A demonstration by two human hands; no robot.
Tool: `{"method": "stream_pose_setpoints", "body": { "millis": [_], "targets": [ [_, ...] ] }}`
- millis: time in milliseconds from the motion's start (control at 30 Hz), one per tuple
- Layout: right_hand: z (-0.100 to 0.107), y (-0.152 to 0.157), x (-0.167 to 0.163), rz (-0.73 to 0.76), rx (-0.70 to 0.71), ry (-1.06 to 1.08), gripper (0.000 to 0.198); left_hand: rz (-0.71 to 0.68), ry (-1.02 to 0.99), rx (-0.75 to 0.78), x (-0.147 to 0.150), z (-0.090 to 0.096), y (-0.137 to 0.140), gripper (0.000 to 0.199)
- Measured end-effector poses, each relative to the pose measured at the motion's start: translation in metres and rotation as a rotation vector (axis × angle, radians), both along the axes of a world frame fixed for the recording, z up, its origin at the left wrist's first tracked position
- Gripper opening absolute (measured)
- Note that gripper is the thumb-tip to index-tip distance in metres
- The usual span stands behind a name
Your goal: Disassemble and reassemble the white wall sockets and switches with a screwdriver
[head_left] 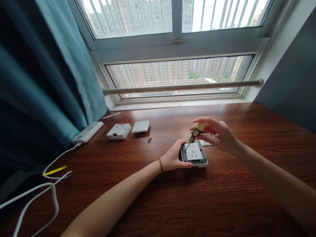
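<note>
On the desk lies a wall socket (194,152), its white face and dark frame turned up, sitting on a white box. My left hand (173,156) grips the socket's left side, thumb along the front edge. A screwdriver (197,132) with a yellow and dark handle is held in the fingers of my right hand (214,133). It leans over the socket, its tip at the left part of the frame. Behind the socket, partly hidden by my right hand, lies a flat white piece (205,143).
To the left are a white box (119,131), a white cover plate (140,126) and several screws (149,140). A white power strip (88,132) with a cable and a yellow tie (56,170) lies by the blue curtain (81,82). A window with a rail (182,87) stands behind the desk.
</note>
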State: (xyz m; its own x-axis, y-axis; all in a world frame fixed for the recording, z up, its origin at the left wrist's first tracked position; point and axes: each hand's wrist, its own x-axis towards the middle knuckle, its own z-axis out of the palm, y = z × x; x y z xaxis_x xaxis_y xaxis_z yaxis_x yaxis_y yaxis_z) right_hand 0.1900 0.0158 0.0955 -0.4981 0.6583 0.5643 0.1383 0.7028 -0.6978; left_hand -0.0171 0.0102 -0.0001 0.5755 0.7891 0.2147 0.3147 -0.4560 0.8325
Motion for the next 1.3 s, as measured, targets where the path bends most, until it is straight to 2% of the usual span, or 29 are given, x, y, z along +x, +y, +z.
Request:
{"method": "stream_pose_setpoints", "body": {
  "millis": [67, 133, 300, 367, 433, 567, 667, 733, 833, 933, 1033, 1200, 1300],
  "targets": [
    [0.005, 0.003, -0.006, 0.142, -0.030, -0.017, 0.037, -0.008, -0.012, -0.005, 0.000, 0.000, 0.000, 0.078],
    [0.008, 0.007, -0.013, 0.159, 0.002, -0.041, 0.036, -0.011, -0.020, -0.005, 0.000, 0.000, 0.000, 0.077],
    [0.007, 0.012, -0.023, -0.217, 0.176, -0.042, 0.035, -0.006, -0.025, -0.020, 0.000, 0.000, 0.000, 0.080],
    [0.006, 0.012, -0.020, -0.264, 0.168, -0.016, 0.035, -0.007, -0.031, -0.009, 0.000, 0.000, -0.001, 0.080],
    [0.005, 0.010, -0.013, -0.215, 0.125, -0.002, 0.037, -0.006, -0.032, -0.003, 0.000, 0.001, -0.001, 0.080],
    [0.005, 0.006, -0.002, 0.009, -0.004, 0.021, 0.047, 0.007, -0.011, -0.008, 0.001, 0.003, -0.002, 0.078],
    [0.004, 0.004, -0.002, 0.070, 0.023, -0.014, 0.046, 0.000, -0.018, -0.001, 0.001, 0.003, -0.002, 0.077],
    [0.003, 0.004, -0.005, -0.007, 0.120, -0.056, 0.042, -0.003, -0.018, 0.010, 0.001, 0.003, -0.001, 0.078],
    [-0.002, 0.006, -0.008, -0.206, 0.282, -0.086, 0.039, 0.004, 0.008, 0.014, 0.000, 0.002, -0.001, 0.079],
    [-0.005, 0.007, -0.008, -0.314, 0.281, -0.057, 0.036, 0.012, 0.018, 0.013, 0.000, 0.002, -0.001, 0.080],
    [-0.003, 0.008, -0.004, -0.249, 0.185, -0.043, 0.035, 0.012, 0.005, 0.016, 0.000, 0.001, -0.001, 0.079],
    [0.003, 0.011, 0.005, 0.064, 0.025, -0.027, 0.034, 0.016, -0.003, 0.006, 0.000, 0.000, -0.001, 0.080],
    [0.002, 0.012, 0.005, 0.088, 0.034, -0.011, 0.036, 0.020, 0.004, 0.010, 0.000, 0.000, -0.001, 0.080]
  ]
}}
